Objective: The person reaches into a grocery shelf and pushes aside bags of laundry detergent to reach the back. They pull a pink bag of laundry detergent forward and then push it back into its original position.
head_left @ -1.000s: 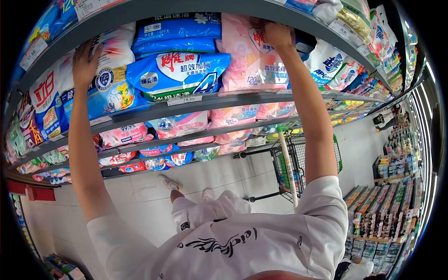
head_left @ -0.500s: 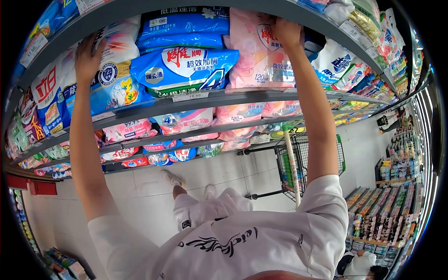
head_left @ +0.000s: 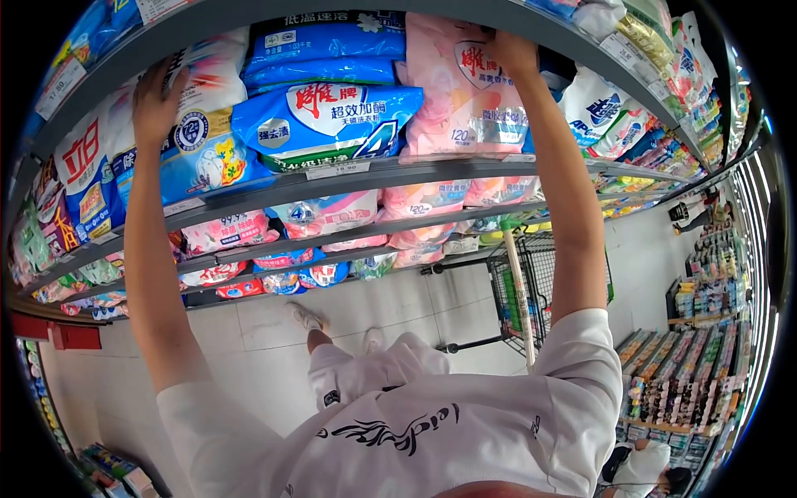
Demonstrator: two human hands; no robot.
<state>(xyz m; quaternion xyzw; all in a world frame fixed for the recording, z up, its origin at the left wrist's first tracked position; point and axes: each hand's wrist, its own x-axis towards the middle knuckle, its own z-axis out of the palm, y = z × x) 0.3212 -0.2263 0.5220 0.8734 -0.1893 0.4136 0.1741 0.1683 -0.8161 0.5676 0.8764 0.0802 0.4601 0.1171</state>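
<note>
My left hand (head_left: 159, 95) lies with its fingers apart on the front of a white and blue detergent bag (head_left: 207, 153) on the upper shelf. At the upper right, my right hand (head_left: 513, 54) is at the top corner of a pink bag (head_left: 452, 100); its fingertips are partly hidden there, and I cannot make out whether they grip it. A blue bag (head_left: 332, 123) with a red and white label lies between my hands, on top of more blue bags (head_left: 320, 50).
Price tags line the grey shelf edge (head_left: 390, 173), with more bags on lower shelves. A shopping cart (head_left: 531, 286) stands right of centre on the tiled floor. Another person (head_left: 639, 469) is at the lower right, near product racks (head_left: 685, 373).
The pink bag's top has shifted slightly and its front looks more creased. My right forearm has moved a little to the right. My left hand stays in place.
</note>
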